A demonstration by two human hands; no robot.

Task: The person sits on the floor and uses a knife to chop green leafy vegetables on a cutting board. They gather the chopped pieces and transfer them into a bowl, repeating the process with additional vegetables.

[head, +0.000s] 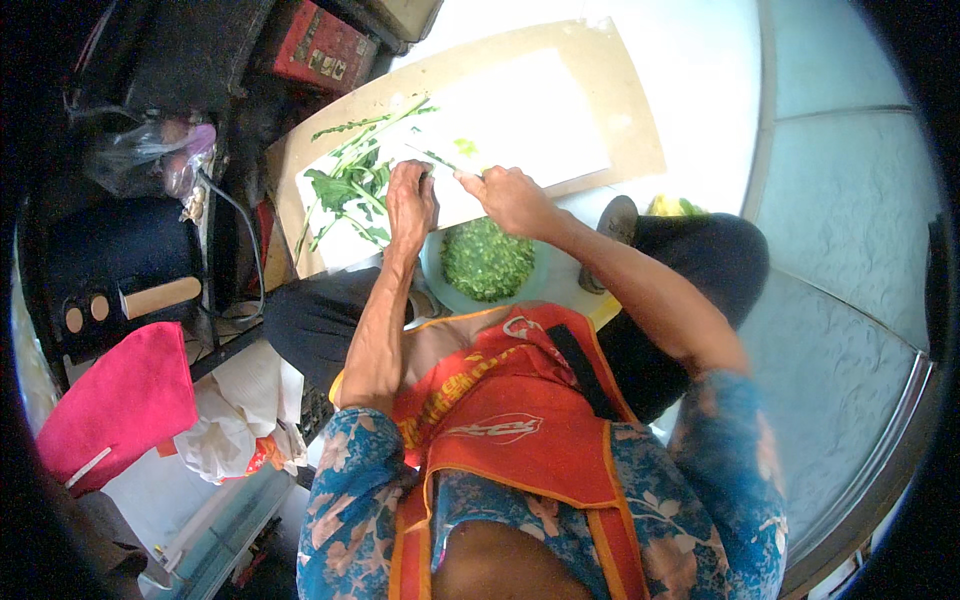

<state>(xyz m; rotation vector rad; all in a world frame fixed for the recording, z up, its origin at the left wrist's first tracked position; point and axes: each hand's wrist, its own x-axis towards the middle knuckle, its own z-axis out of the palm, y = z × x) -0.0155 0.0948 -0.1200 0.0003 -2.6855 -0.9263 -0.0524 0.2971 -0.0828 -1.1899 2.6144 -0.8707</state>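
My right hand (517,196) grips a knife (433,157), its blade pointing left over the white cutting board (525,112). Beside the blade, my left hand (410,199) curls its fingers down over the ends of some leafy green stalks. More leafy greens (341,187) with long stems lie on the board to the left of that hand. A small light-green piece (466,146) rests beyond the knife. Below the board's near edge, between my legs, stands a pale blue bowl (431,274) holding finely chopped greens (487,262).
The cutting board lies on a larger tan board (637,112). To the left are a red box (322,49), a clear plastic bag (142,161), a bright pink cloth (124,405) and a crumpled white bag (232,420). Pale tiles (840,195) extend on the right.
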